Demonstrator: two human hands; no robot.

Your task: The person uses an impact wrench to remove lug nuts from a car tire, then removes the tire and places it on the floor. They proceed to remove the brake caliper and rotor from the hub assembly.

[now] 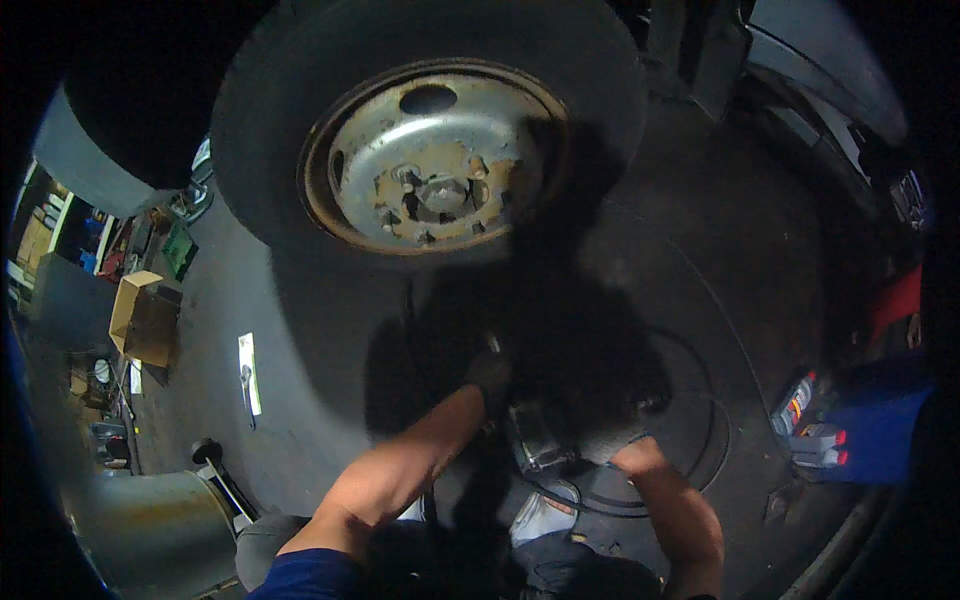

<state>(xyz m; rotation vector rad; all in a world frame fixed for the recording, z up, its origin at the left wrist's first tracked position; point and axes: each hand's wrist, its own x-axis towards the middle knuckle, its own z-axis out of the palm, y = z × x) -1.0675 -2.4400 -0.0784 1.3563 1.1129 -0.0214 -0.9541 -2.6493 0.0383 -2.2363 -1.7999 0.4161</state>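
Deep shadow covers both my hands in front of the wheel. My left hand [488, 374], in a dark glove, looks closed around something I cannot make out; a small shiny spot shows at its fingers. My right hand [603, 436], in a greyish glove, is closed at the side of a dark, blocky tool [540, 438] with a metallic sheen, which looks like an impact wrench. Its fingers are partly lost in the shadow. Beyond my hands stands a large tyre [250, 150] on a rusty steel wheel rim [385, 135] with studs around its hub [440, 198].
A black hose [708, 375] loops on the floor at right. Bottles [795, 400] lie beside a blue container [870, 425]. At left are a wrench [247, 390] by a white strip, an open cardboard box [150, 325] and a metal drum [150, 530]. My shoe [545, 512] is below the tool.
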